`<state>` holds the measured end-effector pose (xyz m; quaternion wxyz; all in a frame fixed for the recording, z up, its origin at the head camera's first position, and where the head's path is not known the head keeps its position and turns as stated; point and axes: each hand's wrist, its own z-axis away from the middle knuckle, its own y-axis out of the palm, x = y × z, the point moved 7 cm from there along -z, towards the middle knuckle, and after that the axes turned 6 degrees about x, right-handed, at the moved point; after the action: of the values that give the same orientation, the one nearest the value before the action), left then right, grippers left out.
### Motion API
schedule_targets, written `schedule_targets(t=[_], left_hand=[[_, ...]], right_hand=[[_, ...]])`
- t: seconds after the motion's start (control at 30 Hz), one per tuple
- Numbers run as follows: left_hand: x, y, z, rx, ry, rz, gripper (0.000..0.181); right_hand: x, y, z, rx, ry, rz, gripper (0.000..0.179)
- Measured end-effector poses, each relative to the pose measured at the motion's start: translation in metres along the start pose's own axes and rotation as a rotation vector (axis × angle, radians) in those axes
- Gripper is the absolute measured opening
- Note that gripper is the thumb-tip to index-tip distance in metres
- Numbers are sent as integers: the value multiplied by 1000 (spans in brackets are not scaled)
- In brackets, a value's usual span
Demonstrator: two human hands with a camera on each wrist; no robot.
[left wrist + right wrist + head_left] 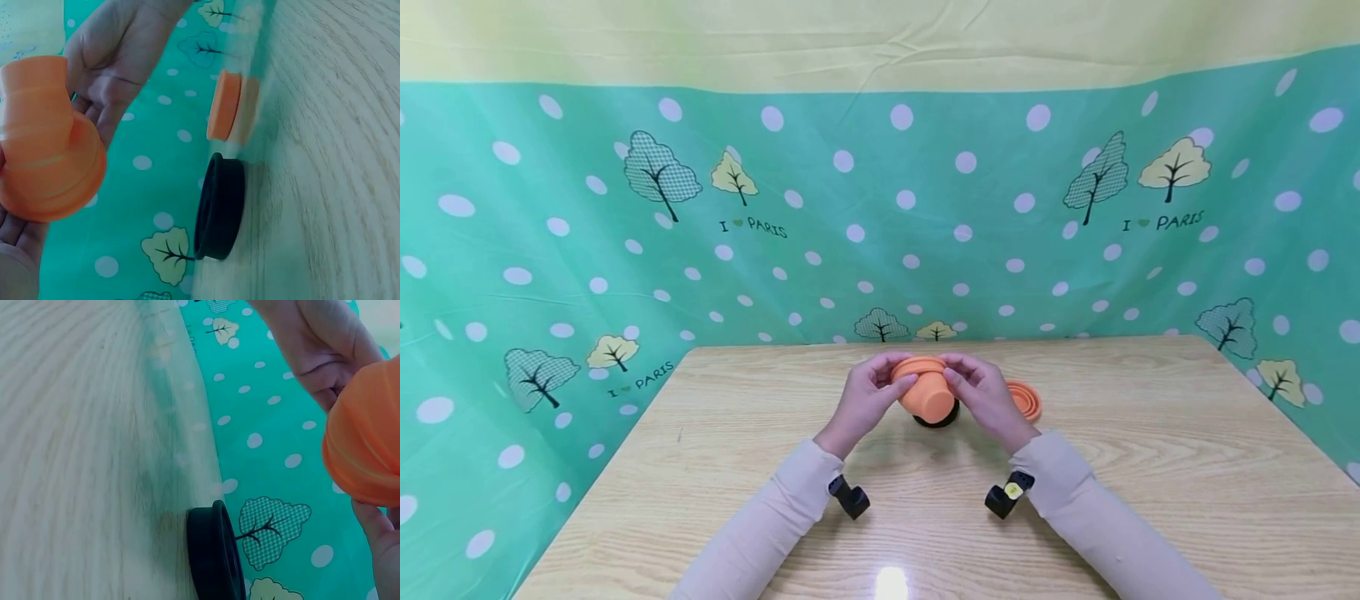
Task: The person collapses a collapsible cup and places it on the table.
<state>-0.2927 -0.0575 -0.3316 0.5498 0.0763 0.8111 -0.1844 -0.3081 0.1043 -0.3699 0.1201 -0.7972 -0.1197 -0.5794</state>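
Both hands hold an orange collapsible cup (pixel 929 398) above the table, its narrow base tilted toward me and its wide rim at the far side. My left hand (pixel 871 395) grips the rim's left side, thumb against the wall. On the opposite side my right hand (pixel 985 393) grips it in the same way. The cup's wall (pixel 47 140) looks bent, its base end leaning off to one side in the left wrist view. A round black piece (pixel 212 553), low and ring-like, stands on the table below, partly hidden by the cup in the head view.
A flat orange ringed piece (pixel 1024 401) lies on the wooden table (pixel 700 467) beside my right wrist. Behind the table hangs a green dotted curtain (pixel 820 200). Black wrist cameras (pixel 852 500) stick out from both sleeves over the table.
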Motion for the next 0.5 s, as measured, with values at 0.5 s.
schedule_targets(t=[0.5], left_hand=[[-2,5,0,108,21,-90,33]], right_hand=[[6,0,-1,68,-3,180,34]])
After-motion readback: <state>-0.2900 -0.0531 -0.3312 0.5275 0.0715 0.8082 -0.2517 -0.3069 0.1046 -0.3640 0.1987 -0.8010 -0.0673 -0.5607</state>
